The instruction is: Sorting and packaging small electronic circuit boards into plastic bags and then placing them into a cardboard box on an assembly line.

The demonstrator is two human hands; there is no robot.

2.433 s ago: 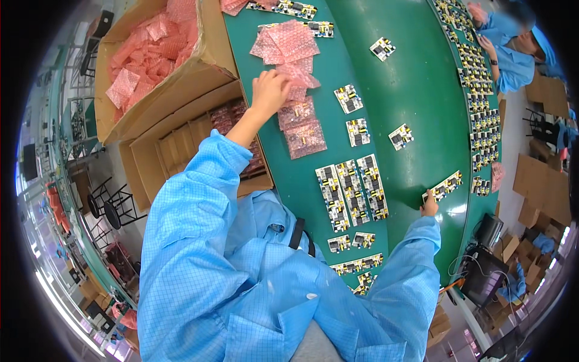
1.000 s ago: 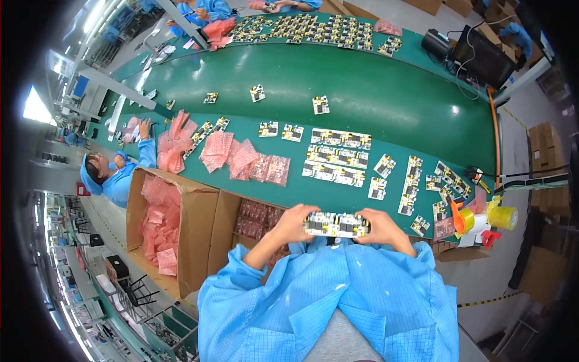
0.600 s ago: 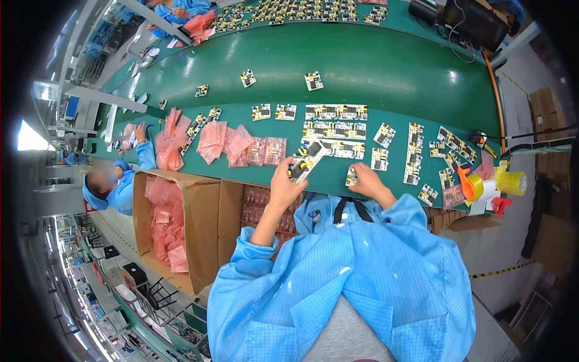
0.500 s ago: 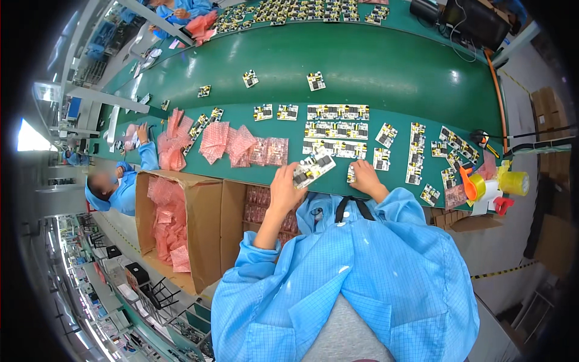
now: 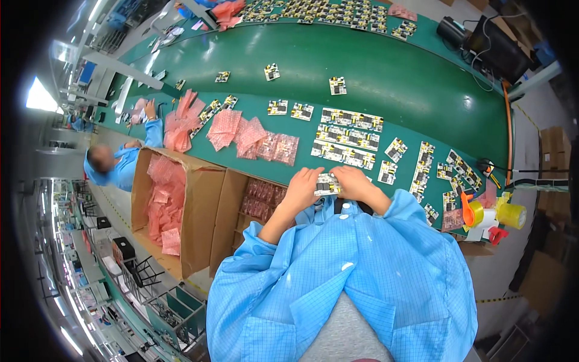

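Note:
Close to my body, at the near edge of the green table, I hold a small circuit board (image 5: 327,184) with white, black and yellow parts. My left hand (image 5: 301,189) is closed on its left side. The fingers of my right hand (image 5: 357,183) grip the opposite side. Just beyond my hands lie rows of joined circuit boards (image 5: 342,154). Single boards (image 5: 387,172) are to the right of those rows. Pink bubble-wrap bags (image 5: 277,148), some with boards inside, rest to the left of the rows.
A cardboard box (image 5: 202,205) of pink bubble bags stands at left, beside another carton (image 5: 226,218) holding packed boards. Tape rolls (image 5: 511,215) and an orange tape dispenser (image 5: 467,210) sit at the right end. A co-worker (image 5: 120,161) is at far left. Boards lie on the green belt (image 5: 386,66).
My right hand has come left and toward me from the table, joining the left hand on the board. The board has been drawn closer and turned more level. The view has shifted slightly.

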